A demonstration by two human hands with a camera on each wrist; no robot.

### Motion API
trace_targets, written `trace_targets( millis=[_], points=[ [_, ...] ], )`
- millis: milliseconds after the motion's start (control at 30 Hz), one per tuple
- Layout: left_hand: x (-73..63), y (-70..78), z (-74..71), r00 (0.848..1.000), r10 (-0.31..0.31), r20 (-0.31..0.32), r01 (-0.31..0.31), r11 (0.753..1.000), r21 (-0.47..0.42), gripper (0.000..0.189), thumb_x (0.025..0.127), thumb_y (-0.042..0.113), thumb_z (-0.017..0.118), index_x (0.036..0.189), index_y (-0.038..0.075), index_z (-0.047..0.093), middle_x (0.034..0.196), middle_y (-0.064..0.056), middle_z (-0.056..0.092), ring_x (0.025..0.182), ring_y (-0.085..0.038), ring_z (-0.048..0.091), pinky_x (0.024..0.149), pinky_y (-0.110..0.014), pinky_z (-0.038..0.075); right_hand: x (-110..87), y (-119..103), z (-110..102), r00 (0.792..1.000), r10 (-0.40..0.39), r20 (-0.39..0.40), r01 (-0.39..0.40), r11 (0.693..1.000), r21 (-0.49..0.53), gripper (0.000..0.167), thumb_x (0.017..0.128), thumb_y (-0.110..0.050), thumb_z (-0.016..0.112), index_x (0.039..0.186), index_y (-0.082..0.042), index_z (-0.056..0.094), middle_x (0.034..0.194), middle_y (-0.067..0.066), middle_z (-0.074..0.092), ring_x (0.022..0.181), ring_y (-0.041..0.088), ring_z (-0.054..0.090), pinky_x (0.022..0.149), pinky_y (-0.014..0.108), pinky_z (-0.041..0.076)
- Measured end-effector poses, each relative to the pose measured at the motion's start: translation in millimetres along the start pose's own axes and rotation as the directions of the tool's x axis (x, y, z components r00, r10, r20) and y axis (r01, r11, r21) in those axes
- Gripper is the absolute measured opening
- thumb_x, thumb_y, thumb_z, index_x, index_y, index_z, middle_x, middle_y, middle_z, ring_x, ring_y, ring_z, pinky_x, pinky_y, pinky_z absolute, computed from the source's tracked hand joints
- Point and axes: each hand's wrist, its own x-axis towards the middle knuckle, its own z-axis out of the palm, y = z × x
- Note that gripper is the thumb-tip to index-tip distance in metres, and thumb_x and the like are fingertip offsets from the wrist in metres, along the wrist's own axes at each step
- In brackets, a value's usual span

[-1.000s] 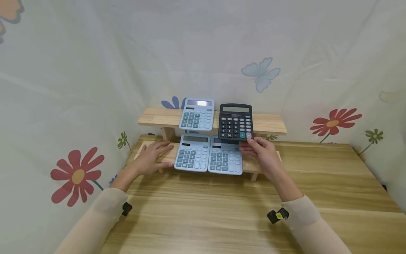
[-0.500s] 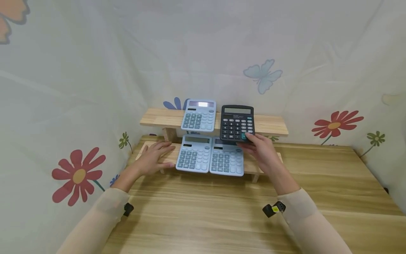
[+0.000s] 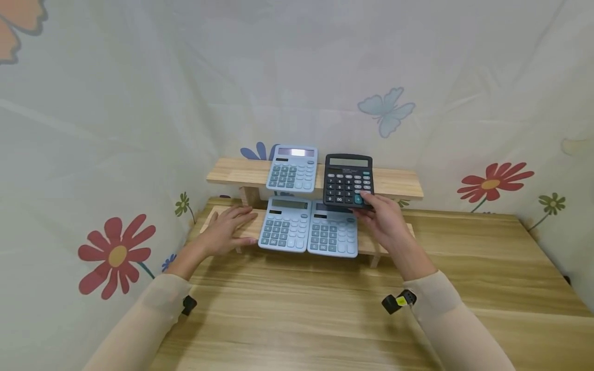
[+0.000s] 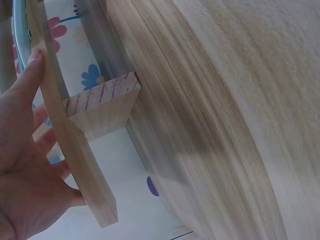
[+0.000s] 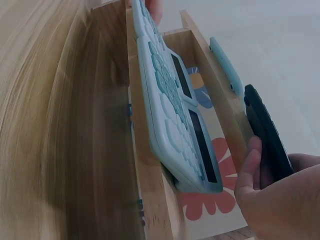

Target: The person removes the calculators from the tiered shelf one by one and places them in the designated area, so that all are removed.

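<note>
In the head view my right hand [image 3: 386,219] pinches the lower right corner of a black calculator [image 3: 348,180], thumb on the keys and fingers beneath. The black calculator is at the upper shelf [image 3: 396,183], right of a light blue calculator [image 3: 292,169] there. Its dark side [image 5: 265,132] shows edge-on in the right wrist view. My left hand [image 3: 226,232] rests with spread fingers on the left end of the lower shelf [image 3: 248,222], its thumb close to another light blue calculator [image 3: 284,224]. A third light blue calculator [image 3: 332,229] lies beside that one, its top edge partly hidden.
The two-tier wooden stand sits on a wood-grain table [image 3: 297,314]; a support block [image 4: 105,102] shows under the lower shelf in the left wrist view. Behind hangs a pale cloth [image 3: 297,77] printed with flowers and butterflies. Black wrist devices [image 3: 399,301] are worn at both sleeves.
My right hand has shifted slightly left and up, the thumb moving further over the black calculator's lower right keys. The left hand stays in place on the lower shelf.
</note>
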Motion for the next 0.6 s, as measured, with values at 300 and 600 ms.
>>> trace_targets(
  millis=[300, 600],
  points=[
    [0.6, -2.7, 0.7, 1.0, -0.005, 0.003, 0.005, 1.0, 0.009, 0.081, 0.097, 0.06, 0.07, 0.161, 0.016, 0.048, 0.17, -0.013, 0.035, 0.156, -0.048, 0.024, 0.113, -0.086, 0.007, -12.7, -4.8, -6.0, 0.998, -0.016, 0.065, 0.021, 0.997, -0.073, 0.052, 0.111, -0.014, 0.056, 0.156, 0.007, 0.042, 0.14, 0.013, 0.06, 0.121, 0.018, 0.066, 0.109, 0.034, 0.051],
    [0.3, -2.3, 0.7, 1.0, -0.01, 0.007, 0.009, 1.0, 0.01, 0.082, 0.097, 0.062, 0.069, 0.161, 0.016, 0.047, 0.17, -0.013, 0.036, 0.156, -0.048, 0.025, 0.113, -0.086, 0.008, -20.2, -1.5, -23.3, 0.992, -0.009, 0.123, 0.02, 0.996, -0.083, 0.055, 0.11, -0.005, 0.053, 0.16, 0.008, 0.035, 0.143, 0.015, 0.055, 0.116, 0.016, 0.068, 0.108, 0.031, 0.051]
  ],
)
